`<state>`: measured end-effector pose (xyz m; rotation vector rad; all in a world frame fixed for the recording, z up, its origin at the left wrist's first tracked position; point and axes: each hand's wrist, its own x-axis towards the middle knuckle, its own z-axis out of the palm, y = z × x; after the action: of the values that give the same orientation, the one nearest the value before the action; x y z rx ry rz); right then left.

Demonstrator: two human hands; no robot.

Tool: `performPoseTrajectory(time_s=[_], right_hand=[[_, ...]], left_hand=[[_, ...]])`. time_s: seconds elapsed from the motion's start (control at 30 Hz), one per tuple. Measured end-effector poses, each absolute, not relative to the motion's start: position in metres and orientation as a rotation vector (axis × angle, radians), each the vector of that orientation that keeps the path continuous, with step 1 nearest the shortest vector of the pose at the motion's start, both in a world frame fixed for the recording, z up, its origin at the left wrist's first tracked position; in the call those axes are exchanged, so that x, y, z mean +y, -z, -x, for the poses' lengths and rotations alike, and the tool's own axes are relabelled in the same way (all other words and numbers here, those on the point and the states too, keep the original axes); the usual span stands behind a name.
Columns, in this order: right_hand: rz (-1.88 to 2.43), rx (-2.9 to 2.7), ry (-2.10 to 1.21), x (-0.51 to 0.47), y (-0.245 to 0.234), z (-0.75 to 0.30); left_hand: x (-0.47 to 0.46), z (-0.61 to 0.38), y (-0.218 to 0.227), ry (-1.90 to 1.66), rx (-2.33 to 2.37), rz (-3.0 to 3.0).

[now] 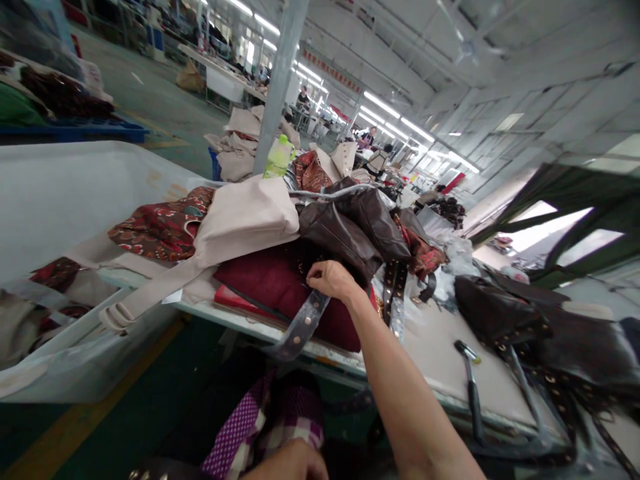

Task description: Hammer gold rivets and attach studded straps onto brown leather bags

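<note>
My right hand [327, 279] reaches over a dark red cushion [265, 280] on the table. Its thumb and fingers are closed in a pinch beside a dark brown leather bag [337, 233]. What lies between the fingertips is too small to make out. Directly below this hand, a studded strap [303, 325] in clear plastic hangs over the table edge. At the bottom of the view my left hand [295, 460] rests low near my lap, over purple dotted and checked cloth [290, 413]. The frame edge cuts it off, hiding its fingers.
A cream bag [250, 213] with a long buckled strap lies left of the cushion, beside a patterned red cloth [163, 227]. Far left stands a large white bin [75, 167]. A hammer [470, 387] and more brown bags [565, 327] lie on the right. A metal post [283, 80] rises behind.
</note>
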<state>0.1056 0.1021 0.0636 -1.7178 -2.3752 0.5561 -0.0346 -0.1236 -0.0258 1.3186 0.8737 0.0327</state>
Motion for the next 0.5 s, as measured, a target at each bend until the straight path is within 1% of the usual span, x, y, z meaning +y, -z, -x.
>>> performPoseTrajectory(time_s=[0.1,0.27,0.37,0.5], right_hand=[[1.655,-2.311,-0.598,0.052,-0.071,-0.120],[1.580,-2.161,-0.968,-0.085,-0.082,-0.153],[1.687,-2.110,-1.074,-0.162,-0.074,-0.167],[1.766,-1.992,-1.065,-0.222,-0.053,-0.180]], left_hand=[[-0.128,0.032,0.022,0.017,0.899,-1.274],[-0.130,0.027,0.018,-0.016,0.764,-1.259],[-0.132,0.022,0.017,0.000,0.714,-1.273],[-0.140,0.013,0.013,-0.007,0.694,-1.309]])
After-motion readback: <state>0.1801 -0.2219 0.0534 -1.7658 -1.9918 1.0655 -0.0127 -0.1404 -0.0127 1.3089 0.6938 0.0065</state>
